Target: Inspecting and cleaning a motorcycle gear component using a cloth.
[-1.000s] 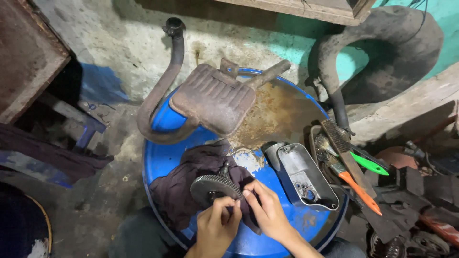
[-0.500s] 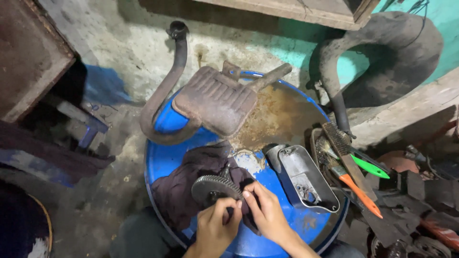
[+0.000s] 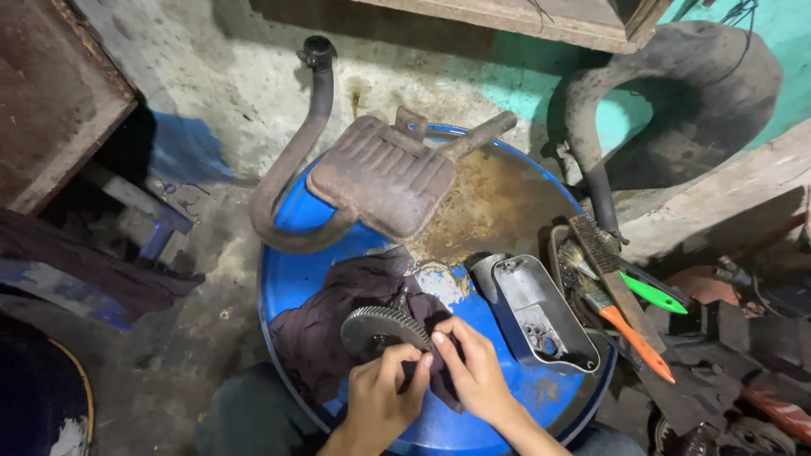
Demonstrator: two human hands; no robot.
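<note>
Item: toothed gear (image 3: 384,325), dark metal, lying on a dark cloth (image 3: 325,325) spread over the near part of a blue drum lid (image 3: 296,283) that serves as worktop

Left hand (image 3: 380,397): fingers curled, thumb and forefinger closed on the cloth at the gear's lower rim, pressing it against the metal

Right hand (image 3: 473,371): fingertips pinched on the same fold of cloth just right of the gear, touching the left hand's fingertips

Handling note, as a judgement: the step in hand looks like wiping the gear. It goes best with one hand steadying the wheel from below while the other draws a clean fold of cloth along the teeth, turning the wheel a little at a time so that no tooth is missed; fingers kept on cloth, off the tooth edges

Surroundings: rusty muffler with bent pipe (image 3: 380,173) across the far side of the lid; grey metal cover (image 3: 541,312) to the right of the gear; wire brush (image 3: 608,270), orange-handled brush (image 3: 629,333) and green-handled tool (image 3: 650,291) at the lid's right edge; old tyre (image 3: 676,93) against the wall

Change against the earlier frames: very little. Both hands remain at the gear's near rim, and gear, cloth and the parts on the lid lie as they did; the camera view shifts only slightly
</note>
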